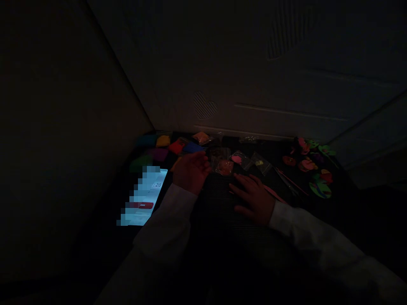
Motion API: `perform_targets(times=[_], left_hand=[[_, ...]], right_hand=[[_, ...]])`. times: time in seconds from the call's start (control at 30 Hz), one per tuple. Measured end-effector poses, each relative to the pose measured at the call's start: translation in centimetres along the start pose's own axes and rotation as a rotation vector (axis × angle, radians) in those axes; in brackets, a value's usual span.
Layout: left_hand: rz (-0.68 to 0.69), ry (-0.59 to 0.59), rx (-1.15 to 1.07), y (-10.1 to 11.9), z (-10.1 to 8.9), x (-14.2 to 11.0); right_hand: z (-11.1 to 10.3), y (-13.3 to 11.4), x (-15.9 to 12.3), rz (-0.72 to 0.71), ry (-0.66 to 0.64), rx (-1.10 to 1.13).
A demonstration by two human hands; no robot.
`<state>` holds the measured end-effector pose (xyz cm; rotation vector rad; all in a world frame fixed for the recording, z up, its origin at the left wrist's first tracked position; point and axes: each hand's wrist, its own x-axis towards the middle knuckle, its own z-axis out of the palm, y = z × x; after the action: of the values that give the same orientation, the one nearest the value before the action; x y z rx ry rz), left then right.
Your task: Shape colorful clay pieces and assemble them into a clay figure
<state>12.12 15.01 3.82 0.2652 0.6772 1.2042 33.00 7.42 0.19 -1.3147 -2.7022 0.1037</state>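
The scene is very dark. My left hand (192, 170) is turned partly palm-up with its fingers loosely curled, and nothing shows in it. It is beside a clear bag with pinkish contents (224, 167) and in front of a blue packet (193, 147). My right hand (253, 198) lies palm-down with fingers spread on the dark ribbed surface (219, 203). A pink strip (276, 194) runs out behind that hand's wrist. Near its fingertips are small clear bags, one with a pink piece (236, 159), another with a yellowish piece (260, 162).
A lit phone (148, 205), partly pixelated, lies left of my left forearm. Coloured packets, including a red packet (177, 146) and a purple packet (158, 154), sit at the back left. Colourful flower-like pieces (308, 164) lie on the right, near a thin pointed tool (288, 182). A wall (254, 84) rises behind.
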Motion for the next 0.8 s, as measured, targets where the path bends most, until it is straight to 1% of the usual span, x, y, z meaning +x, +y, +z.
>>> perform_targets(times=[0.17, 0.23, 0.33, 0.5, 0.8], left_hand=[[-0.004, -0.002, -0.006, 0.0, 0.0, -0.1], [-0.002, -0.001, -0.008, 0.0, 0.1, -0.1], [0.005, -0.008, -0.013, 0.1, 0.1, -0.2], [0.012, -0.022, -0.018, 0.2, 0.1, -0.3], [0.008, -0.017, -0.021, 0.2, 0.3, -0.4]], right_hand=[[0.6, -0.4, 0.2, 0.129, 0.153, 0.093], [0.7, -0.7, 0.4, 0.176, 0.184, 0.123], [0.7, -1.1, 0.9, 0.218, 0.188, 0.138], [0.7, -1.4, 1.3, 0.239, 0.197, 0.132], [0.5, -2.1, 0.2, 0.239, 0.188, 0.137]])
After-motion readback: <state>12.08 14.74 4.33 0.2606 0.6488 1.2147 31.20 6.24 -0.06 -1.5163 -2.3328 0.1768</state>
